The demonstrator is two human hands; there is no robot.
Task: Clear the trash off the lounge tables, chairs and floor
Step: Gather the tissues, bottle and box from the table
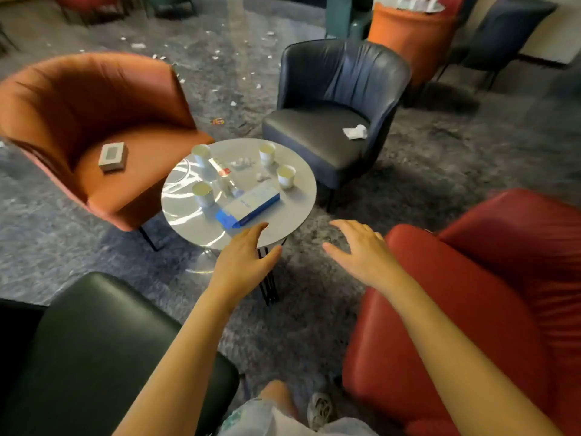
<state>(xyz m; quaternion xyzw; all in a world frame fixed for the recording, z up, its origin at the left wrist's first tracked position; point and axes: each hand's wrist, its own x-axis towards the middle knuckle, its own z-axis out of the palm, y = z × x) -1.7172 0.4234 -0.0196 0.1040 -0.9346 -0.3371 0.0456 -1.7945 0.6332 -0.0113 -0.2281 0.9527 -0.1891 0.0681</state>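
Standing at the near edge of a round grey lounge table (283, 221), squeezed between a dark green leather chair (94, 341) on its near left and a red leather armchair (487, 294) on its near right. Left hand (243, 256) out over the table's near rim, fingers straight and loose, holding nothing. Right hand (361, 253) just off the table's right edge above the grey carpet (408, 184), fingers spread, also holding nothing. On the table, nearest first: flat blue-and-white cardboard box (251, 204) lying just beyond the left fingertips. Then a white paper cup (202, 191) upright toward the table's left, a clear plastic bottle with a red label (224, 176) on its side around the middle, three more white paper cups (286, 176) further back, plus crumpled white tissue bits (242, 163). Left of the table, orange fabric tub chair (78, 99) with a small grey rectangular box (113, 156) on the seat. Behind the table, dark blue leather chair (339, 89) with a crumpled white napkin (355, 132) on its seat. Way past the table, white paper scraps (217, 55) scattered all over the carpet.
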